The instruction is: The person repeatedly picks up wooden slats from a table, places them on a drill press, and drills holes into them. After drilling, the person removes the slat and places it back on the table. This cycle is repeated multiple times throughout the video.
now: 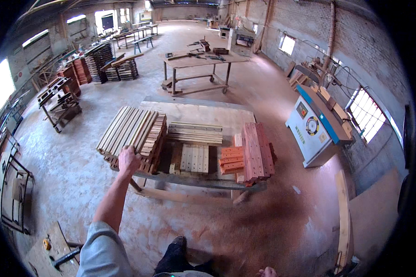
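My left hand (pixel 129 159) reaches out to the near edge of a tall stack of pale wooden slats (pixel 133 129) at the left of a worktable (pixel 203 111). Its fingers are closed over the end of one slat. Down at the lower edge, my right hand (pixel 267 272) shows only in part, its fingers curled with no object visible in them. Beside the stack lie long pale drilled strips (pixel 194 134) and a block of shorter drilled pieces (pixel 195 158). At the table's right, red drilled bars (pixel 256 152) rest across shorter red pieces (pixel 231 158).
A blue-and-grey machine (pixel 312 127) stands to the right. Farther ahead is a wheeled table (pixel 203 62) with clamps and tools. A board with a hammer (pixel 65 258) lies at the lower left. Leaning at the lower right is a long plank (pixel 343 217).
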Demonstrator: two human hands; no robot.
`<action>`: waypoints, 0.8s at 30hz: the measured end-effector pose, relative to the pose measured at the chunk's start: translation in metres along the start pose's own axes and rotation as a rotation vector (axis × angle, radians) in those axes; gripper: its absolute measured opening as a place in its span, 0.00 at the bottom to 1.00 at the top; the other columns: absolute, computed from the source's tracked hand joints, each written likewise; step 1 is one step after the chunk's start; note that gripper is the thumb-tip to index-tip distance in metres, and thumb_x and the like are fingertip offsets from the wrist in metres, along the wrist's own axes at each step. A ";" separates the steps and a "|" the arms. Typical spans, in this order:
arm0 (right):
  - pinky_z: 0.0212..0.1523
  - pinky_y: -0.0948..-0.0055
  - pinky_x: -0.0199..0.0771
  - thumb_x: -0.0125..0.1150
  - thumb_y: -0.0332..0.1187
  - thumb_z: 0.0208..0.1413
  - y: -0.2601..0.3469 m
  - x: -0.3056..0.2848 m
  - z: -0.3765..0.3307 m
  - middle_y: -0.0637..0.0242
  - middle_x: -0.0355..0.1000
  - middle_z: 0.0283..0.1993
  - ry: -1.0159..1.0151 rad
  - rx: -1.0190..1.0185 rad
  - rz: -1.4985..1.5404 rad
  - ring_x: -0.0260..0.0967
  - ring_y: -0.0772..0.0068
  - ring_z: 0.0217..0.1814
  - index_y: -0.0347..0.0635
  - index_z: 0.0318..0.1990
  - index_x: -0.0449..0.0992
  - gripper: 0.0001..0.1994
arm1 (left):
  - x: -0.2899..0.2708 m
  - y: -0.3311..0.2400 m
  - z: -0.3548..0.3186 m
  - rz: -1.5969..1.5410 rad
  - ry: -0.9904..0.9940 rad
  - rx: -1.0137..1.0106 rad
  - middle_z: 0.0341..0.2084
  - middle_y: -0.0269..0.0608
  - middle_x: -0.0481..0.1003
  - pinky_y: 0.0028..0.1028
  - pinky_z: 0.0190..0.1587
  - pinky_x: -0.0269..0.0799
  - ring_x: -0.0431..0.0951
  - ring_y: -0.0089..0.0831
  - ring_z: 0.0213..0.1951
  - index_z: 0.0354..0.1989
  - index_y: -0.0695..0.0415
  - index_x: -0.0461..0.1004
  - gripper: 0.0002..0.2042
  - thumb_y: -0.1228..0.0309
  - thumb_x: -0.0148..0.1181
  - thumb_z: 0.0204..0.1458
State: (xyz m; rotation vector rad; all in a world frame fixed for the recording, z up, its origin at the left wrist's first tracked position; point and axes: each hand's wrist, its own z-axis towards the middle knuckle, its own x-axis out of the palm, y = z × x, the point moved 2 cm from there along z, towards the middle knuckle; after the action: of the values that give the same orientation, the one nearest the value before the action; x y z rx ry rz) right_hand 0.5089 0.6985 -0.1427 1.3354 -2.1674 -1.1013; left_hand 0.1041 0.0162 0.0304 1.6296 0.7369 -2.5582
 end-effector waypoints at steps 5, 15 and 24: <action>0.32 0.68 0.77 0.56 0.42 0.61 0.007 0.053 -0.009 0.62 0.73 0.37 -0.126 0.067 0.018 0.72 0.67 0.33 0.44 0.49 0.69 0.15 | 0.032 0.013 0.054 0.099 -0.044 0.025 0.45 0.53 0.71 0.42 0.59 0.59 0.66 0.50 0.54 0.40 0.64 0.73 0.16 0.70 0.60 0.42; 0.32 0.66 0.77 0.56 0.41 0.61 0.017 0.163 -0.019 0.62 0.72 0.36 -0.127 0.171 -0.014 0.72 0.66 0.33 0.44 0.49 0.69 0.15 | 0.031 0.043 0.009 0.148 -0.088 0.074 0.61 0.55 0.61 0.50 0.68 0.44 0.54 0.50 0.66 0.58 0.63 0.63 0.33 0.64 0.66 0.43; 0.33 0.64 0.78 0.55 0.41 0.61 0.021 0.199 -0.016 0.61 0.72 0.36 -0.097 0.222 -0.073 0.72 0.65 0.34 0.43 0.49 0.69 0.15 | 0.064 0.054 0.002 0.045 -0.392 0.026 0.65 0.59 0.52 0.59 0.68 0.33 0.44 0.57 0.69 0.64 0.63 0.53 0.39 0.63 0.65 0.45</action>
State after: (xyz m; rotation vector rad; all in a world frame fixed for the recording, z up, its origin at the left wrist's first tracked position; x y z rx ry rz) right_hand 0.4106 0.5237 -0.1336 1.4936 -2.3868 -0.9938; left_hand 0.0873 -0.0183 -0.0446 1.0782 0.6243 -2.7361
